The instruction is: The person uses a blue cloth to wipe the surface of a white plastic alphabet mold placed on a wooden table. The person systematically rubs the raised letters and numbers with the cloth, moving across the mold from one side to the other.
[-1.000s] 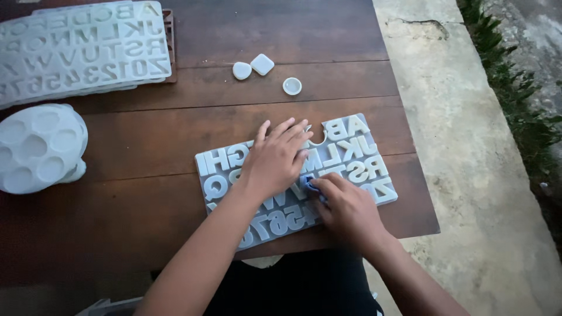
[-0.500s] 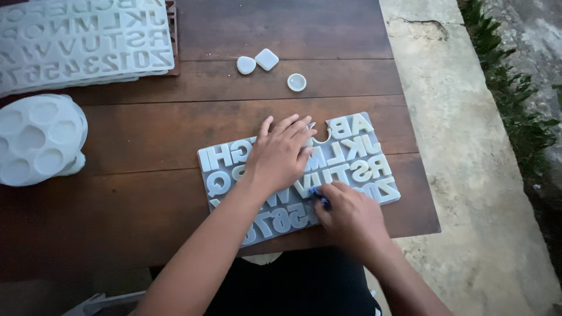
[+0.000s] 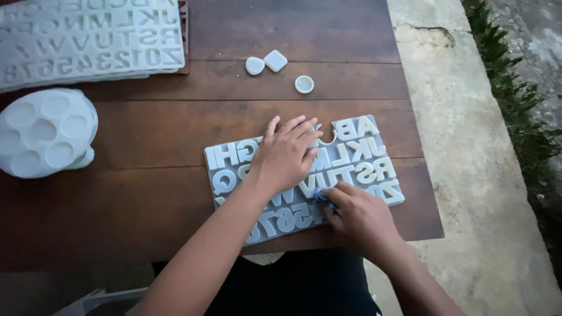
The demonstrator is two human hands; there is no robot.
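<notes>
Pressing flat on the pale silicone letter mould (image 3: 357, 158), the left hand (image 3: 284, 155) is spread, gripping nothing. The right hand (image 3: 360, 219) pinches a small blue piece (image 3: 321, 196) at the mould's near edge. Lying on the wooden surface (image 3: 146, 134), the mould looks light, soft and floppy; best held by its rim.

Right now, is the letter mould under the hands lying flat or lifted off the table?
Flat. The pale letter mould lies on the wooden table, the left hand spread on it.
</notes>
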